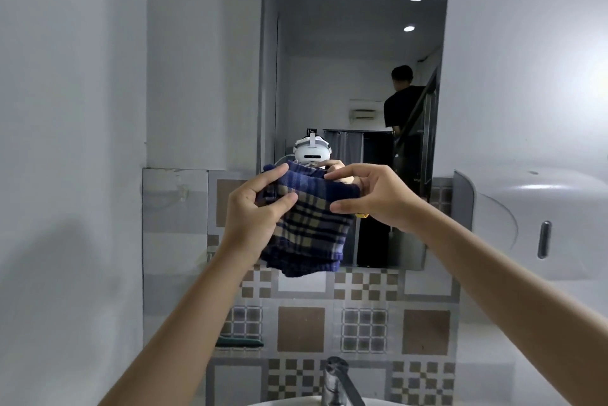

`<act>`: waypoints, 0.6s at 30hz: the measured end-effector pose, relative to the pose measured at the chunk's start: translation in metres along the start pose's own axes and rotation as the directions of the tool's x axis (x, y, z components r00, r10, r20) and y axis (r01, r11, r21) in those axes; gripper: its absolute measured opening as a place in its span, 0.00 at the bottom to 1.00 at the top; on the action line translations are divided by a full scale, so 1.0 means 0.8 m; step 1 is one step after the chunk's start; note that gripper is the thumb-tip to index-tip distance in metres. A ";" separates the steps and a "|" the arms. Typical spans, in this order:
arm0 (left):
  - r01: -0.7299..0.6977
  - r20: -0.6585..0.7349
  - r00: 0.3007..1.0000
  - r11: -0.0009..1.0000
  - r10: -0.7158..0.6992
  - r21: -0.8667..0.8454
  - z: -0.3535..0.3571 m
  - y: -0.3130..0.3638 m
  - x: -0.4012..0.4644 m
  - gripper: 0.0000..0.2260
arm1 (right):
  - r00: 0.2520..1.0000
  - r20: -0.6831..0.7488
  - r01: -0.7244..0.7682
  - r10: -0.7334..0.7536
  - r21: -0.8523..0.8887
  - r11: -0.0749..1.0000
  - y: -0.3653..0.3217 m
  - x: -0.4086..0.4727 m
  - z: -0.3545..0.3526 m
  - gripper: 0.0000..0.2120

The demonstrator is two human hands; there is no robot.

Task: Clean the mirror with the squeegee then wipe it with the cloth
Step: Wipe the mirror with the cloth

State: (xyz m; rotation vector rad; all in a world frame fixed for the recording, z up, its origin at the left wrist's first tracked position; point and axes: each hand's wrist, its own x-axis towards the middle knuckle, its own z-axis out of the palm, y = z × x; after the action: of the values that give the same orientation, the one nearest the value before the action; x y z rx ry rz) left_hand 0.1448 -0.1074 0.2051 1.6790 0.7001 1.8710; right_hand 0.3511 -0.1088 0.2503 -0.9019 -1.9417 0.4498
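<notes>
Both forearms reach up from the bottom corners toward the middle of the view, their elbows cut off by the frame edge. Behind them, the wall (75,109) is plain and pale above, with patterned tiles (365,326) below. A white dispenser (526,224) hangs on the right, partly cut off by the frame edge. The mirror (355,76) is mounted upright on the wall; its lower left part is hidden by the cloth and hands. It reflects a person in a dark shirt seen from behind, and a white headset just above the cloth.

The cloth (309,228), blue plaid with tan checks, hangs folded in front of the mirror's lower part; whether it touches the glass cannot be told. The left hand (253,208) pinches its upper left corner between thumb and curled fingers. The right hand (375,195) holds the top right edge with fingertips, the other fingers loosely spread. A small yellow thing peeks out just beneath the right hand, too hidden to identify.

At the bottom edge, a chrome tap (335,382) and a sliver of white sink (283,402) are cut off. A dark green object (238,342) on the ledge at left is hard to make out.
</notes>
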 end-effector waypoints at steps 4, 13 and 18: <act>-0.149 0.071 0.988 0.968 0.137 0.202 0.011 -0.010 0.012 0.20 | 0.981 -0.130 0.120 -0.141 -0.158 0.980 0.011 -0.015 -0.005 0.15; -0.223 0.065 0.975 0.932 0.214 0.284 0.044 -0.024 0.035 0.18 | 0.976 -0.180 0.094 -0.120 -0.148 0.984 0.046 -0.020 -0.018 0.10; -0.113 0.054 0.993 0.959 0.103 0.259 0.064 -0.025 0.048 0.16 | 0.975 -0.093 0.195 -0.204 -0.093 0.976 0.053 -0.019 -0.028 0.11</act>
State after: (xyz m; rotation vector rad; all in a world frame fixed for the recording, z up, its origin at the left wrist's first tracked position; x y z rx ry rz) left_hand 0.1932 -0.0653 0.2239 1.9499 0.8875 1.8783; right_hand 0.3928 -0.0931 0.2265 -0.7568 -1.9447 0.2023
